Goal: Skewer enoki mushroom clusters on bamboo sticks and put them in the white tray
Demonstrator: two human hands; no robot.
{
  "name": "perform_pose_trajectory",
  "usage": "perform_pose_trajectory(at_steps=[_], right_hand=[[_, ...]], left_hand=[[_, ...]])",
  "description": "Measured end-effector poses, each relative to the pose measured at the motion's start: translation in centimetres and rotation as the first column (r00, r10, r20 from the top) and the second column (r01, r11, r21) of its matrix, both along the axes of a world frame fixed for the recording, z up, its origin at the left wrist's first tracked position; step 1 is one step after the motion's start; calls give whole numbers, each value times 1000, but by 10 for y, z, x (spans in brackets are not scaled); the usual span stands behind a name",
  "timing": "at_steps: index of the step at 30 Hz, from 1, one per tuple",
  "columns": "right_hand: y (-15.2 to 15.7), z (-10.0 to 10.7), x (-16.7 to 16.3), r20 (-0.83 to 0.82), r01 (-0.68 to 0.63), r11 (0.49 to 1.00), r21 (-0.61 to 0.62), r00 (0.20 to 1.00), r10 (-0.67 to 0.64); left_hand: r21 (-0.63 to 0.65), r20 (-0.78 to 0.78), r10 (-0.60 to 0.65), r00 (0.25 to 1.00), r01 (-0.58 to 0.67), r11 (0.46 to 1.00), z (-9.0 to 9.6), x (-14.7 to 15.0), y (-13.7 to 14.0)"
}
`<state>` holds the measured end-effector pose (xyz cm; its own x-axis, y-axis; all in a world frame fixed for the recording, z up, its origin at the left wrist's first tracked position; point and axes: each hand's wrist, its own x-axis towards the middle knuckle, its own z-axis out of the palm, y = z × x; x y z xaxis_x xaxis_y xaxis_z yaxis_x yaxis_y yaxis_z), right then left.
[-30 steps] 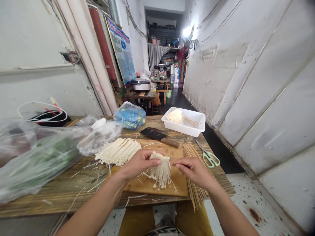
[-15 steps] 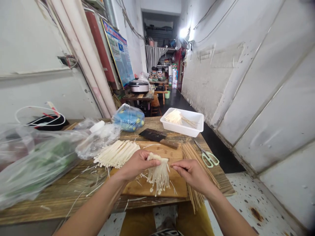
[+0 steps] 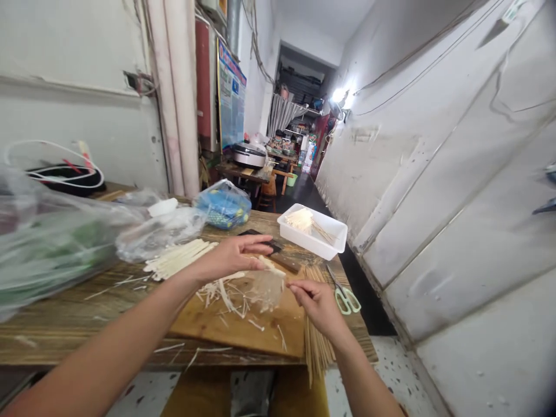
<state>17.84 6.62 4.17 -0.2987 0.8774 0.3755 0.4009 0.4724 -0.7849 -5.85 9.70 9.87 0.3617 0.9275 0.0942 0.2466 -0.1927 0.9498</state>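
A small fan of enoki mushrooms (image 3: 266, 289), somewhat blurred, hangs over the wooden cutting board (image 3: 208, 327). My right hand (image 3: 315, 301) pinches what looks like the end of a thin skewer at its right side; little of the stick shows. My left hand (image 3: 232, 258) is open above and left of the bunch, fingers spread, the thumb close to the mushrooms. Behind the left wrist lies a row of enoki (image 3: 180, 258), with loose strands on the board. Bamboo skewers (image 3: 319, 341) lie along the board's right edge.
A cleaver (image 3: 284, 263) lies behind the board, partly hidden by my left hand. Green-handled scissors (image 3: 347, 300) rest at the right. A white tray (image 3: 310, 244) holds skewered enoki. Plastic bags (image 3: 56, 249) and a blue bag (image 3: 223, 205) stand left and behind.
My left hand has let go of the enoki bunch and spread its fingers up and left. My right hand keeps its pinch. The view has tilted and shifted.
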Motion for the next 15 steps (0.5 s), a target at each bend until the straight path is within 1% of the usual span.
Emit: perform_pose_trajectory(at_steps=[1,2,3,4,5,6,7,8,9,10,11,12,13,14,15], right_hand=[[1,0,0,31,33,998,47,999,-35],[1,0,0,50,72,994,88,996,-77],[2,0,0,60,109,987,118,991,-117],[3,-1,0,60,144,980,137,986,-153],[4,-1,0,59,173,974,148,981,-183],[5,-1,0,62,199,967,156,976,-211],[6,-2,0,73,226,960,166,968,-240],[6,-3,0,90,250,952,177,959,-269],[6,-5,-1,114,271,944,188,949,-295],[6,-9,-2,143,288,937,196,937,-318],[5,-14,-4,180,297,933,202,925,-334],[4,-22,-7,223,302,931,204,912,-345],[2,-31,-11,270,303,932,201,897,-350],[-1,-41,-16,320,300,934,195,881,-350],[-4,-51,-21,369,293,937,189,863,-344]], left_hand=[[106,-45,62,997,-57,993,4,-2,-3],[224,-79,151,985,-130,966,7,-3,-8],[335,-94,255,962,-210,918,7,-3,-12],[416,-90,358,929,-291,861,5,-3,-17],[453,-79,438,895,-359,816,1,-2,-21],[444,-82,472,878,-392,806,-7,-1,-25],[389,-91,461,883,-394,833,-17,2,-29],[297,-98,409,907,-366,882,-30,5,-32],[184,-90,328,940,-308,933,-44,9,-34],[83,-51,275,960,-271,959,-59,13,-37],[29,-27,258,966,-257,966,-74,18,-40],[44,-33,291,956,-290,956,-89,21,-43],[135,-69,359,931,-348,928,-103,25,-47],[272,-118,430,895,-387,881,-116,26,-51],[426,-160,494,855,-391,816,-128,27,-55]])
